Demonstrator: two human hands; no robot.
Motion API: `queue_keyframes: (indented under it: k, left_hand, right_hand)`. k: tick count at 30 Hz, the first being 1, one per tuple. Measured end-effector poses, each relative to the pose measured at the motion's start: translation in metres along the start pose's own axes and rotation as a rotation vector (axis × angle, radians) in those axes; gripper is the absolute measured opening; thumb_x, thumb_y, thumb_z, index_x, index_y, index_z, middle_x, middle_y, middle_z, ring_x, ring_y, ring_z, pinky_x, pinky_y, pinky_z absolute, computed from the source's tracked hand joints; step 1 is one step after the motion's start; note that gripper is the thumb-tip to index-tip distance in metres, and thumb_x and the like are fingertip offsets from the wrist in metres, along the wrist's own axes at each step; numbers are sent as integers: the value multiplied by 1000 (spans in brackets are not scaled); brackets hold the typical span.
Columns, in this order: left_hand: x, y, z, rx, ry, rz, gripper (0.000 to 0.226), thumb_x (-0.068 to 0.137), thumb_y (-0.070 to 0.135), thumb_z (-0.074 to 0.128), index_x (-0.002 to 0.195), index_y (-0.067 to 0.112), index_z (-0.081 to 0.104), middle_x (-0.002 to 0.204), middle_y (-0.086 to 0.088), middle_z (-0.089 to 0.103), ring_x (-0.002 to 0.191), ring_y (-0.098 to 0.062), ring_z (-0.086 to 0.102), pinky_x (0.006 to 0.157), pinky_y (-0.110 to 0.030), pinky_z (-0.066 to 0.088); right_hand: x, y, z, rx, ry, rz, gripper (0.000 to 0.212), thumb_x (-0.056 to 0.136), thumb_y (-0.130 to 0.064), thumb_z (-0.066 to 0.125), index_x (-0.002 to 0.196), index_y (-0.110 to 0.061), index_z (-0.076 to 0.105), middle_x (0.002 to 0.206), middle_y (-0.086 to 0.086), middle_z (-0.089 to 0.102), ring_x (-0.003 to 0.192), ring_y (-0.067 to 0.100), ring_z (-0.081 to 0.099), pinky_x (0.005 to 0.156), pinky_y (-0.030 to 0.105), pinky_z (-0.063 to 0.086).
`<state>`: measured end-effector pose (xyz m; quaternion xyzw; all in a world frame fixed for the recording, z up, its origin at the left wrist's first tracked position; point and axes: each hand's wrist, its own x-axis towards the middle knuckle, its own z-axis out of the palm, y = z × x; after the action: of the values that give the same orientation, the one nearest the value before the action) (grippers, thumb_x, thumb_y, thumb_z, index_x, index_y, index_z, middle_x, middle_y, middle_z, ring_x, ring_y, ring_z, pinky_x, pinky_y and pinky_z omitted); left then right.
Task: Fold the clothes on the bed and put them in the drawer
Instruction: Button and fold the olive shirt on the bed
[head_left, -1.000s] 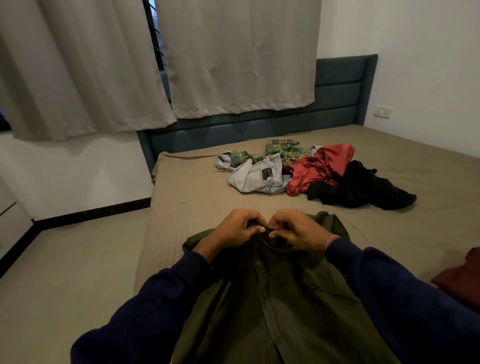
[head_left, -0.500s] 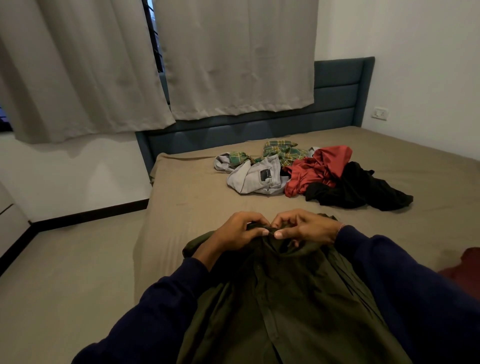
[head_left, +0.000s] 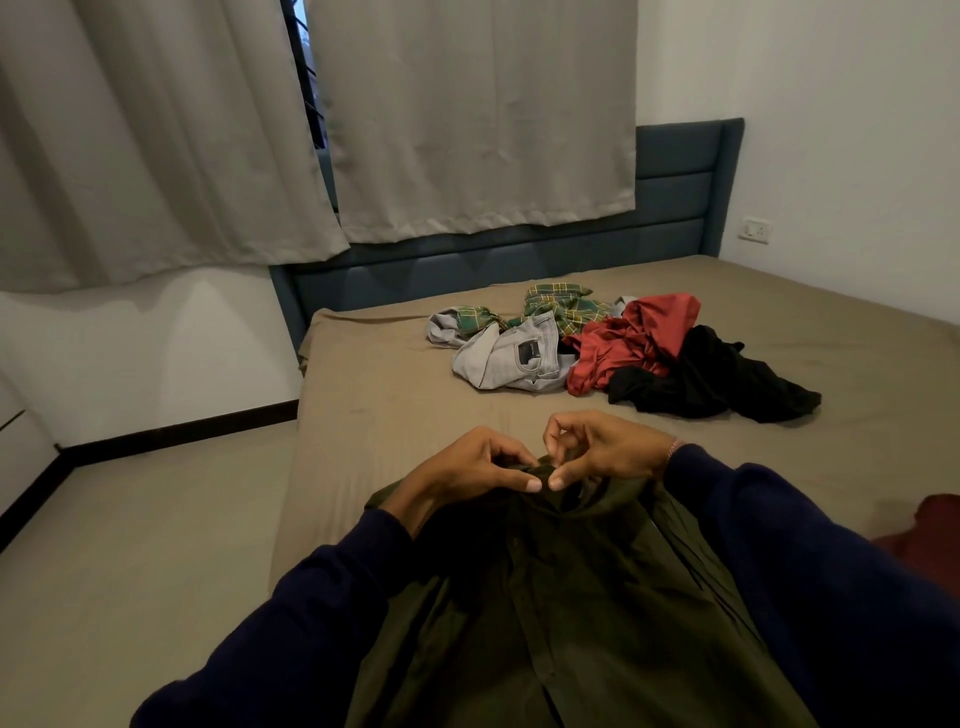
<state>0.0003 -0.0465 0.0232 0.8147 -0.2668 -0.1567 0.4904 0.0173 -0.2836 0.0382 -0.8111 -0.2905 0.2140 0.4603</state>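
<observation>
Both hands, the left (head_left: 470, 467) and the right (head_left: 602, 449), pinch the collar of a dark olive shirt (head_left: 561, 597) lying flat on the near part of the bed (head_left: 395, 395); its lower half is cut off by the frame edge and navy sleeves cover its sides. Farther up the bed lies a heap of grey jeans (head_left: 506, 358), a green plaid piece (head_left: 563, 306), a red garment (head_left: 631, 338) and a black one (head_left: 711, 379); the jeans' dark patch is too small to read.

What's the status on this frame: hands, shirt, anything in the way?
Left hand and right hand both pinch the collar of the olive shirt. Shirt flat, unfolded. Clothes pile beyond, apart.
</observation>
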Motion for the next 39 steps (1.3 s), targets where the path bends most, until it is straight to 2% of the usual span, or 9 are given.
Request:
queue_keyframes:
  k: [6,15,20,23,26,28,31,35,39]
  left_hand:
    - [-6,0,4,-83,20,-16,15,81,10,81,96,8,75,91,-5,73,84,-16,66,78,-28,50]
    - [-25,19,-30,233,3,-105,9,83,13,73,90,9,73,82,-5,69,74,-16,63,74,-31,50]
    - [-39,25,-33,568,4,-86,20,83,31,79,82,15,67,76,1,63,68,-10,57,66,-28,45]
    - [-45,25,-21,536,-47,-125,33,75,39,85,77,9,71,78,-5,69,72,-18,63,68,-32,51]
    - [-59,6,-29,269,30,-147,24,79,32,84,89,10,79,89,-1,76,88,-15,70,82,-28,57]
    - [-66,-21,-39,161,199,-161,15,83,23,81,90,10,79,91,-2,76,89,-17,71,86,-29,59]
    - [-72,-63,-39,359,42,-328,34,79,30,83,110,24,71,113,6,68,107,-12,64,99,-36,54]
    - [-72,-99,-20,713,-199,-393,104,56,61,87,145,44,36,150,12,34,138,-14,32,117,-40,33]
    - [-76,-126,-4,1009,-165,-208,110,63,73,73,152,41,19,161,3,17,145,-21,19,121,-45,20]
  right_hand:
    - [2,-19,3,-435,27,-74,30,74,-25,89,89,-12,66,80,-7,66,69,-2,59,63,13,46]
    - [-17,-27,7,-636,-185,-46,21,90,-53,67,85,-33,62,84,-6,64,78,13,61,66,28,47]
    - [-20,-25,-2,-1152,112,-1,45,87,-72,51,89,-30,68,82,-8,60,83,11,54,79,32,48]
    - [-24,-17,16,-778,-30,23,39,80,-64,70,81,-25,71,77,-5,66,72,10,59,70,31,49]
    - [-33,5,12,-340,-115,104,36,79,-42,81,110,-24,75,106,-8,74,98,10,69,88,24,53]
    - [-30,28,4,-297,10,143,29,87,-24,78,115,-25,70,108,-11,71,96,11,68,83,19,53]
    - [-15,63,-4,-534,93,243,47,91,-6,67,126,-34,55,131,-9,57,110,13,60,92,21,49]
    - [10,79,6,-569,-187,349,83,81,-16,81,148,-38,37,146,-6,41,130,19,43,111,43,42]
    - [-1,77,15,-565,-206,177,78,65,-45,89,129,-45,44,141,-15,38,126,11,38,109,39,42]
